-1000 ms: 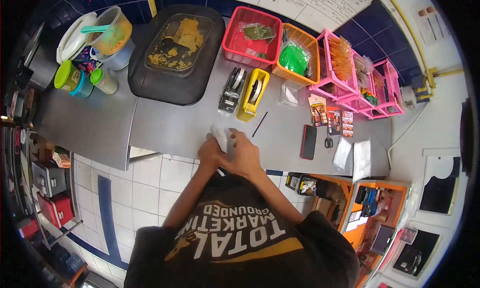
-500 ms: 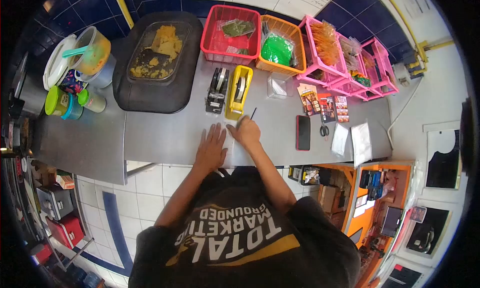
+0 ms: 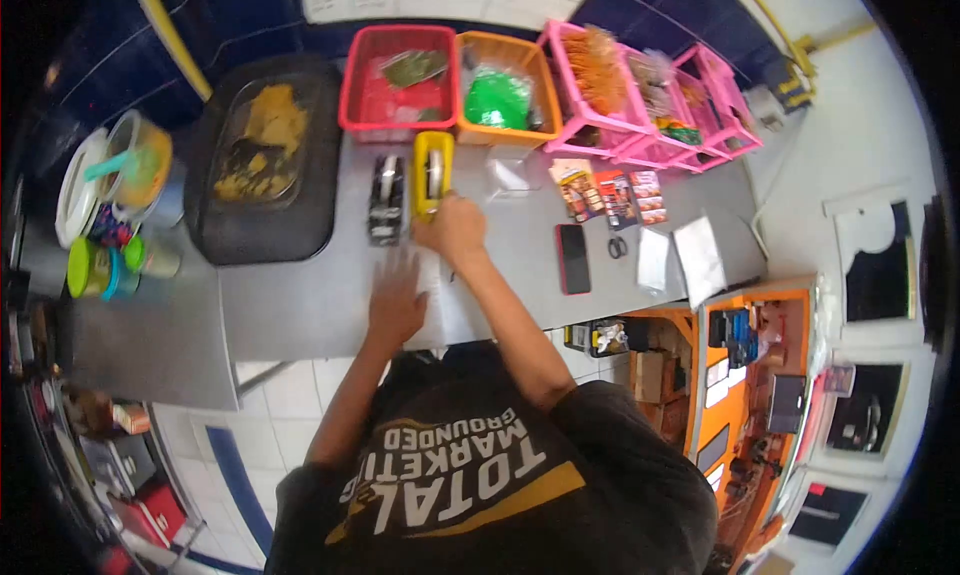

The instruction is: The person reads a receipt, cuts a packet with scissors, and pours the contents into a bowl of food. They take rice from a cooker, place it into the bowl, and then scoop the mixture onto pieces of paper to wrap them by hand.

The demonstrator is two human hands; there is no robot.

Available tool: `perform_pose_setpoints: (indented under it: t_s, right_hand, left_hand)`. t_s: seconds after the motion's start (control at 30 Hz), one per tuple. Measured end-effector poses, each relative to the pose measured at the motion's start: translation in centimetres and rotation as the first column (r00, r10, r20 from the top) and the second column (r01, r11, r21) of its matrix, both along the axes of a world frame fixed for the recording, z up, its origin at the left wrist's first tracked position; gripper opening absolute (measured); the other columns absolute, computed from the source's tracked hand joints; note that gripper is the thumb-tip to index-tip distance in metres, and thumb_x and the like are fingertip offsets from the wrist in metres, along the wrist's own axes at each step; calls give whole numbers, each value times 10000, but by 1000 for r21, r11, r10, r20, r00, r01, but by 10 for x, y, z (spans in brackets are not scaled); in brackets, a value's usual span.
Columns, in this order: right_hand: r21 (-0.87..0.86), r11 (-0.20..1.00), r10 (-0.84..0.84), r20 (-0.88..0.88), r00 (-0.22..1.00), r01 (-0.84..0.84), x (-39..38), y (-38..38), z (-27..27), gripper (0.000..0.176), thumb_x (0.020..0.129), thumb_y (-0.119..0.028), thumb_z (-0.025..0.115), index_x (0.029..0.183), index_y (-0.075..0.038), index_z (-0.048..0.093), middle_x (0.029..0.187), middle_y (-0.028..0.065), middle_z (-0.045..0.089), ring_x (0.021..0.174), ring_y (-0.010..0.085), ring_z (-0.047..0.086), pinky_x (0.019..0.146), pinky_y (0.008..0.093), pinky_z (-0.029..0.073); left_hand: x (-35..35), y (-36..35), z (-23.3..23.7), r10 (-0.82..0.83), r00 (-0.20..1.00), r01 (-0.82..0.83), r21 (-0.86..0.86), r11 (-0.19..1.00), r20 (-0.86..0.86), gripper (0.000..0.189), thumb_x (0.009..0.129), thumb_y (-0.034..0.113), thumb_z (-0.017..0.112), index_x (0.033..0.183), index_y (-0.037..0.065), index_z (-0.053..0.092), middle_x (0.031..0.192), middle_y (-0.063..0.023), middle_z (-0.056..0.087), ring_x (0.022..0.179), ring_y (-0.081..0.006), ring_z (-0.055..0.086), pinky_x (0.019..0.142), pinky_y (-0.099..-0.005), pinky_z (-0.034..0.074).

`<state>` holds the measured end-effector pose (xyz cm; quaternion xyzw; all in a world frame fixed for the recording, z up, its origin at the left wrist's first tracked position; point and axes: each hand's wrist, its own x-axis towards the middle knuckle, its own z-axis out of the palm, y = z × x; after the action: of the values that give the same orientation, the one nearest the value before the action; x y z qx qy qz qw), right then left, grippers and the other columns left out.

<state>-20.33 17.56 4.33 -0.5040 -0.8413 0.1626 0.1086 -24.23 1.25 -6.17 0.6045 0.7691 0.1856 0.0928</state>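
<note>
The right hand [image 3: 452, 229] is held right at the near end of the yellow tape dispenser [image 3: 434, 175], fingers bunched. Whether they're pinched tight, or whether any tape is held, can't be told, since it's all blurred and mostly covered by the hand. The left hand [image 3: 398, 303] is laid palm down on the metal counter [image 3: 290, 310], nearer the body and to the left of that grip, fingers spread wide, nothing seen gripped. A thin pale strip [image 3: 432, 293] can be made out just beside it, below the right hand; what it's made of can't be read.

The black tape dispenser [image 3: 386, 203] is parked just left of the right-hand grip. Beyond the grip, a red basket [image 3: 400, 127] and an orange basket [image 3: 508, 135] are lined up side by side. Off to its right, the phone [image 3: 573, 259] is laid flat, with scissors [image 3: 618, 245] near it. Well left of both hands, some yellowish food [image 3: 275, 120] is held in a clear container [image 3: 236, 135] on a black tray [image 3: 262, 247].
</note>
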Motion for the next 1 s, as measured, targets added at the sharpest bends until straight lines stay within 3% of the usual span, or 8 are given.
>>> perform_pose_setpoints:
  t_s: [0.2, 0.33, 0.43, 0.47, 0.53, 0.6, 0.83, 1.0]
  right_hand:
    - [-162, 984, 71, -27, 997, -75, 9, -1, -37, 613, 654, -392, 832, 980, 70, 595, 904, 209, 702, 845, 357, 719, 745, 433, 586]
    - [-103, 977, 183, -20, 983, -184, 39, 20, -21, 593, 685, -405, 831, 1015, 36, 611, 935, 190, 706, 831, 352, 715, 744, 439, 579]
    - [25, 995, 99, -201, 975, -96, 82, 110, 9, 253, 799, -252, 700, 978, -73, 699, 853, 194, 690, 832, 378, 686, 683, 479, 537]
    - [202, 975, -21, -330, 944, 92, 96, 137, 33, 181, 818, -182, 675, 942, -52, 700, 826, 208, 677, 791, 386, 676, 668, 474, 526]
    - [559, 792, 48, -457, 888, 245, 124, 204, 58, 142, 856, -101, 623, 974, -32, 662, 887, 182, 659, 845, 376, 639, 698, 490, 522]
    - [750, 638, 141, -336, 931, 175, 149, 259, 67, 155, 840, -80, 636, 988, -40, 658, 933, 150, 660, 899, 361, 625, 736, 462, 529]
    - [647, 760, 226, -175, 958, -61, 181, 298, 52, 143, 813, -85, 668, 950, -43, 663, 905, 126, 632, 871, 319, 601, 762, 439, 507]
    - [744, 655, 351, -146, 925, -131, 191, 315, 46, 136, 719, -66, 667, 854, -64, 650, 852, 144, 608, 873, 356, 581, 777, 493, 455]
  left_hand:
    - [5, 2, 9, -13, 1000, 13, -13, 1000, 23, 716, 890, 240, 605, 1491, -30, 326, 1573, -270, 247, 1469, -437, 212, 1199, -558, 171]
    - [9, 2, 9, 11, 1000, -10, -16, 1000, 13, 697, 886, 207, 598, 1470, -66, 333, 1558, -300, 248, 1464, -454, 208, 1191, -570, 181]
    - [11, 5, 13, 37, 999, -37, -21, 999, 19, 683, 870, 190, 611, 1447, -76, 362, 1552, -305, 256, 1456, -461, 222, 1189, -559, 198]
    - [13, 5, 15, 51, 999, -50, -32, 998, 19, 677, 864, 184, 617, 1438, -80, 373, 1551, -306, 258, 1453, -464, 227, 1189, -554, 205]
    - [18, 6, 16, 75, 997, -75, 0, 997, 32, 665, 855, 169, 620, 1424, -88, 389, 1534, -313, 287, 1438, -473, 254, 1185, -547, 222]
    - [21, 5, 11, 105, 994, -106, 54, 993, 21, 645, 849, 150, 611, 1409, -94, 404, 1512, -319, 324, 1423, -478, 285, 1182, -548, 231]
    - [33, 10, 13, 178, 984, -180, 76, 981, 33, 625, 837, 123, 596, 1394, -100, 419, 1499, -324, 343, 1407, -481, 310, 1178, -552, 241]
    - [30, 10, 14, 208, 977, -213, 172, 962, 51, 503, 827, 98, 581, 1289, -85, 509, 1392, -322, 456, 1316, -473, 425, 1121, -539, 340]
